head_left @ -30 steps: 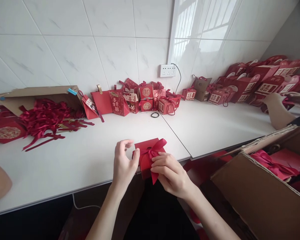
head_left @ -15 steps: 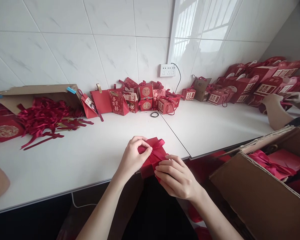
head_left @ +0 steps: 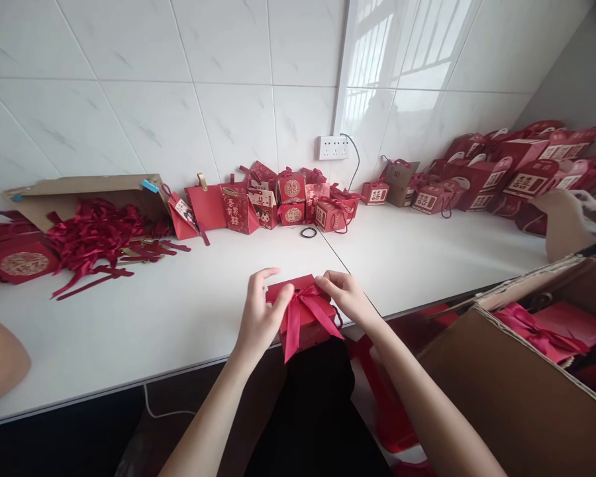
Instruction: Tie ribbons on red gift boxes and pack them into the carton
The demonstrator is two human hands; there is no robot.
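Observation:
A red gift box [head_left: 305,333] sits at the table's front edge, with a ribbon bow [head_left: 299,295] tied across its top. Both ribbon tails hang down over the side facing me. Around the box's left side is my left hand [head_left: 263,308], its thumb at the bow's left loop and its index finger raised apart. My right hand [head_left: 346,295] is closed at the bow's right loop, thumb and fingers together near the box's far right corner. A twisted cord handle [head_left: 338,319] shows on the box's right side.
Loose red ribbons [head_left: 97,232] spill from a cardboard box [head_left: 87,185] at left. Finished-looking red boxes [head_left: 292,199] line the wall, with more piled [head_left: 491,172] at right. An open carton [head_left: 521,391] stands front right. Other people's arms [head_left: 569,225] show at both sides.
Both hands have left the middle of the bow for its two sides. The bow now shows fully, its tails hanging toward me. The view has shifted slightly.

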